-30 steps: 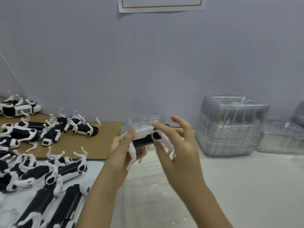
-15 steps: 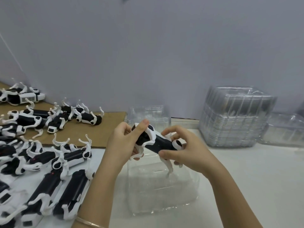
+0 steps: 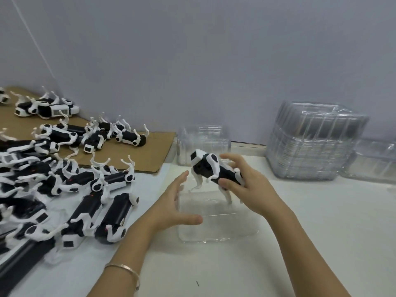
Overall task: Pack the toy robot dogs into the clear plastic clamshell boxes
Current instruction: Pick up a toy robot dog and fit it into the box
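Head view: my right hand (image 3: 248,189) grips a black-and-white toy robot dog (image 3: 214,170) by its rear body, thumb and fingers curled round it. Its legs point down above the open clear clamshell box (image 3: 214,228) on the white table (image 3: 321,221). My left hand (image 3: 177,202) is spread at the box's left edge, fingers straight and apart, holding nothing. More toy dogs (image 3: 85,189) lie heaped to the left, some on a cardboard sheet (image 3: 158,144). A stack of empty clamshell boxes (image 3: 312,142) stands by the wall at right.
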{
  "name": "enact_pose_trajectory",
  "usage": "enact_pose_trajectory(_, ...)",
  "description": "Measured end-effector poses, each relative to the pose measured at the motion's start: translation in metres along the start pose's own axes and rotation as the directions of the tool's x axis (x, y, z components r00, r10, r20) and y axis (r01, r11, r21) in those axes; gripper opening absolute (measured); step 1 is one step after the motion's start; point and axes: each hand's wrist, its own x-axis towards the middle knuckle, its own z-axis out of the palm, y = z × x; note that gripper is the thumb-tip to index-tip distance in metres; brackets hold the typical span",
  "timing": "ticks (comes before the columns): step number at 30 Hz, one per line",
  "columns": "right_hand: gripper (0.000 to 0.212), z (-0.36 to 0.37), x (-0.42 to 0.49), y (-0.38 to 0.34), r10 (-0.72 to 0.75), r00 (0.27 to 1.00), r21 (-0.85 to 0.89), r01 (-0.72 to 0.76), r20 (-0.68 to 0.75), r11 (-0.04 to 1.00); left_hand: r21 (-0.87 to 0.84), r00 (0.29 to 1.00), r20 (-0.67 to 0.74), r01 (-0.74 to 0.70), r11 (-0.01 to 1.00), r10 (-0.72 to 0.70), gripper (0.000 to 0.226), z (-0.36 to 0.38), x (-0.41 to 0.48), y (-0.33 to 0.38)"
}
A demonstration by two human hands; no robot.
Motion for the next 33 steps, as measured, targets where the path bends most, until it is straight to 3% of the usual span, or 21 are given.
enact_pose_trajectory(10,0.042,0.004,0.008,0.015,0.003,0.974,-0.241,0.053,0.226,0.969,-0.048,1.0,-0.019,-0.001,0.999,0.0,0.118,-0.002,0.006,-0.005)
enact_pose_trajectory(20,0.038,0.024,0.009,0.017,0.057,0.985,-0.509,0.034,0.162,0.86,-0.1,1.0,-0.015,-0.003,0.995,0.002,0.111,0.003,0.004,-0.005)
enact_pose_trajectory(22,0.033,0.018,0.009,0.017,0.069,0.978,-0.437,0.024,0.195,0.899,-0.12,1.0,-0.005,-0.003,0.993,0.002,0.113,0.004,0.005,-0.006)
enact_pose_trajectory(24,0.032,0.005,0.009,0.019,0.084,0.971,-0.228,-0.031,0.225,0.973,-0.155,1.0,0.028,0.005,0.988,0.0,0.115,0.005,0.006,-0.006)
enact_pose_trajectory(27,0.049,-0.022,0.005,0.028,0.127,0.988,0.135,-0.138,0.088,0.981,-0.244,0.998,0.031,0.062,0.968,-0.057,0.127,0.008,0.013,-0.004)
enact_pose_trajectory(29,0.065,-0.034,0.002,0.039,0.21,0.974,0.18,-0.222,0.08,0.958,-0.348,0.988,-0.02,0.139,0.927,-0.156,0.132,0.009,0.018,0.002)
enact_pose_trajectory(33,0.084,-0.027,-0.001,0.054,0.37,0.875,0.184,-0.438,0.312,0.88,-0.403,0.943,-0.08,0.265,0.876,-0.322,0.129,0.011,0.036,0.008)
